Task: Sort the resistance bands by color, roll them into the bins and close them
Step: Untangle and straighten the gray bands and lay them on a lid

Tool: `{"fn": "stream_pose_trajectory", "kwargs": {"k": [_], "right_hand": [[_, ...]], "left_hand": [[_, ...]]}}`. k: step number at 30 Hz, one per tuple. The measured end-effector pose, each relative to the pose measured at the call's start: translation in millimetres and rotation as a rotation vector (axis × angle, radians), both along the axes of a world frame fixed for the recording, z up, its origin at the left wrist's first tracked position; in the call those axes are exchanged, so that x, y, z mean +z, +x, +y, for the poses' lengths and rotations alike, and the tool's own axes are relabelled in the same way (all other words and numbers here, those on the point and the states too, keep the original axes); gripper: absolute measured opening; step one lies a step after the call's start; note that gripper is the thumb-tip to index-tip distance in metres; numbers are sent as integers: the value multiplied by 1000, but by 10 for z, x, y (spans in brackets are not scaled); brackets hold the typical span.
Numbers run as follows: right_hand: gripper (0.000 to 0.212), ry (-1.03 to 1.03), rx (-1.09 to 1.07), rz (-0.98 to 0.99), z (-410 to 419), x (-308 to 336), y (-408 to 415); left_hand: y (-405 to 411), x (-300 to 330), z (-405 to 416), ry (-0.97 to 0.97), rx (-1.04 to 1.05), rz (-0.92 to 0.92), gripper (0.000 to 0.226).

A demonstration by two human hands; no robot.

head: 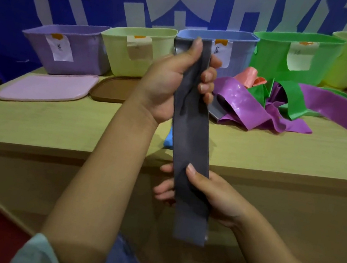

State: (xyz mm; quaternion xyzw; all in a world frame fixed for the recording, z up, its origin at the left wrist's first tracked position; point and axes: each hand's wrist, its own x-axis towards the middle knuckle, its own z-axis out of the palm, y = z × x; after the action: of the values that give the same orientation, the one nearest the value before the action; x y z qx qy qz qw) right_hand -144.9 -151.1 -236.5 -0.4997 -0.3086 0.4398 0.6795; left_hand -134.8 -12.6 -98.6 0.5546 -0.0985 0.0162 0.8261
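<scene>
Above table (54, 125) edge, grey band (190, 134) held taut, near upright, between both hands. Left hand (171, 85) grips top end, fingers curled round it; right hand (209, 197) pinches lower part, thumb on front, tail hanging free below. Step: straightening band before rolling. Next: roll from one end, keep edges aligned, drop into matching bin, possibly blue bin (239, 50) behind; label unreadable. Purple, green, pink bands piled (264, 105) right, unsorted. Lids (46, 87) off.

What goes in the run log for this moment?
step: straightening band | left hand: grips grey band top | right hand: pinches it lower | bins: open | pile: unsorted
</scene>
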Motion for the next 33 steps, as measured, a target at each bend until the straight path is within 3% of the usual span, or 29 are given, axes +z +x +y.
{"fn": "stream_pose_trajectory", "kwargs": {"k": [3,7,14,20,24,29,33], "right_hand": [[37,-72,63,-72,-21,-68,-17],[38,-18,89,94,-18,-219,-44],[61,7,122,53,42,-326,-94],[46,24,122,106,-16,-283,-97],[38,-106,-11,-36,26,-262,-98],[60,-192,-173,-193,82,-283,-173],[51,-252,-318,-279,129,-336,-200]], "left_hand": [[15,4,10,1,-6,1,44],[17,24,68,10,-5,-3,43],[44,-53,168,8,30,33,44],[59,-39,231,-31,120,0,43],[42,-50,203,-5,144,-12,42],[22,-83,236,-5,152,-10,42],[-5,-98,233,11,158,-19,42]]}}
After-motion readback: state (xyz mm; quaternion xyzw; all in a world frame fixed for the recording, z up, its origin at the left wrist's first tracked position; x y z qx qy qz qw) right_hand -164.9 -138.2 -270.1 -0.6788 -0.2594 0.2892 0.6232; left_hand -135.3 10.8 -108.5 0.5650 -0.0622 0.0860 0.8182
